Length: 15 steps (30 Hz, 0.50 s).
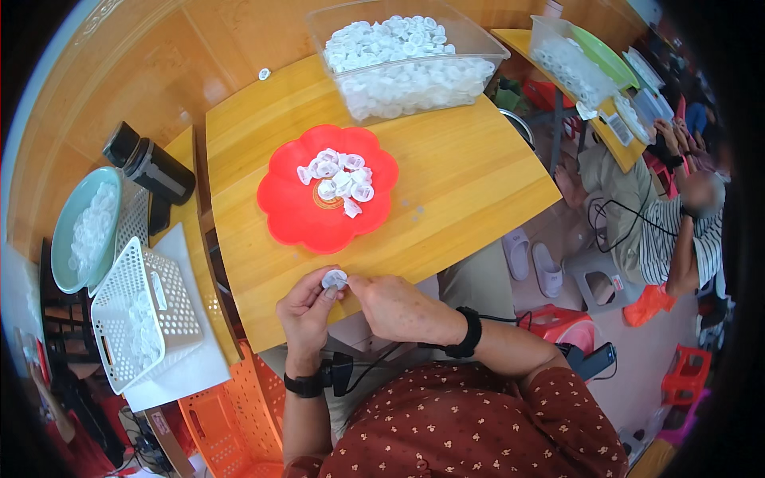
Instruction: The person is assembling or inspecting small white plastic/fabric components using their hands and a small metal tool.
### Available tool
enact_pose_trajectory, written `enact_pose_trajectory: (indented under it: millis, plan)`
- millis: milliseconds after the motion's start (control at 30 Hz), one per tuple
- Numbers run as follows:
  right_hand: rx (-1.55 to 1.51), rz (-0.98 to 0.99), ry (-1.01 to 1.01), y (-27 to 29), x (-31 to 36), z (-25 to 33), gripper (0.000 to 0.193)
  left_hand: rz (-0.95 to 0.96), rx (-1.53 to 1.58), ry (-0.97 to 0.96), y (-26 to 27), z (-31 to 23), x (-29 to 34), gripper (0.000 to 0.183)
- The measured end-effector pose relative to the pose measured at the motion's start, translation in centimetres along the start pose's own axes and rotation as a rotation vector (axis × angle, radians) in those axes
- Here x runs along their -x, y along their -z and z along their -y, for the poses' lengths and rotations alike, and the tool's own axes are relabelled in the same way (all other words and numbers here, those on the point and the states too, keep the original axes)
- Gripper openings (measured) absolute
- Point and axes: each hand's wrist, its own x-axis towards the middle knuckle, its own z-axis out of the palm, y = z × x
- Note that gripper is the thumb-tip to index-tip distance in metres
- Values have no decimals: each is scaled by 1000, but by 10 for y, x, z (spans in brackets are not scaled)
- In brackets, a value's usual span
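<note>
Between the thumb and fingers of my left hand is a small round white plastic piece, held up at the table's near edge. My right hand is closed, and its pinched fingertips meet the right side of that piece. Whether they grip the rim or something smaller is too small to tell. Just beyond both hands sits a red flower-shaped plate on the yellow wooden table. Several similar white pieces lie heaped in it.
A clear plastic bin full of white pieces stands at the table's far edge. On the left are a white perforated basket, a teal bowl and a black bottle. Another person sits at the right near a second table.
</note>
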Motion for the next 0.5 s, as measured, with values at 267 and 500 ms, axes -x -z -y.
enact_pose_trajectory:
  millis: [267,500]
  plan:
    - [30,-22,1,7,4,8,20,-15,60,-9,-1,0,-1,26]
    - [74,-13,-25,3,2,10,19,-42,-28,15,-5,-2,2,25]
